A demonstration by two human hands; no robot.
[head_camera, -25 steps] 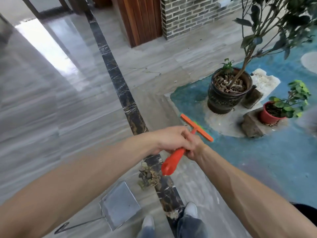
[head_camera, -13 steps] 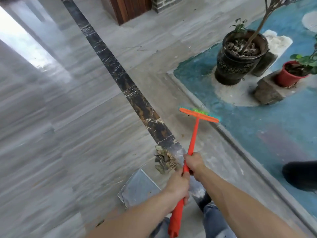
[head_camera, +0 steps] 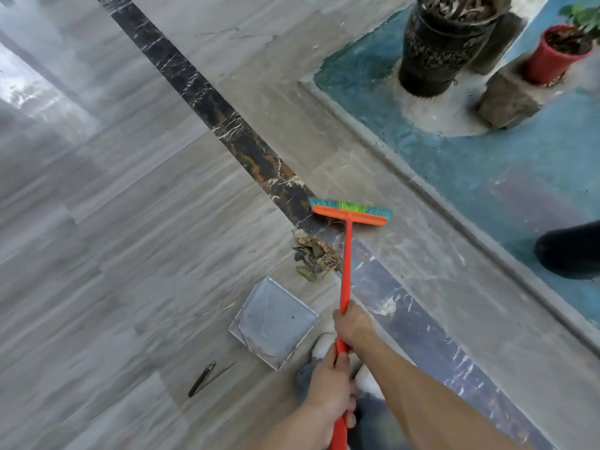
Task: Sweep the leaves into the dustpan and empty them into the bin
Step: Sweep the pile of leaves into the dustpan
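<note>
Head view is the only one given, and in it an orange broom is held by both hands: the right hand is wrapped round the shaft higher toward the head, the left hand is wrapped round it lower, near the body, so each grip is closed on the handle. The broom's head, with its green and teal bristles, is set on the floor just beyond a small heap of dry leaves, which lies partly on the dark marble strip. The metal dustpan lies flat on the floor, near the leaves on the person's side, with a gap of bare floor between them; which edge is its open mouth cannot be told for certain, and its thin handle trails away to the left. No bin is seen. It is judged that the pull toward the pan is about to be made. Since the dustpan is held by nothing, it could be pushed back by the broom or the leaves could be driven past its corner, if the stroke is made fast or off line. Light leaves could also be scattered by a hard flick. The white shoes stand just beside the pan and could knock it.
</note>
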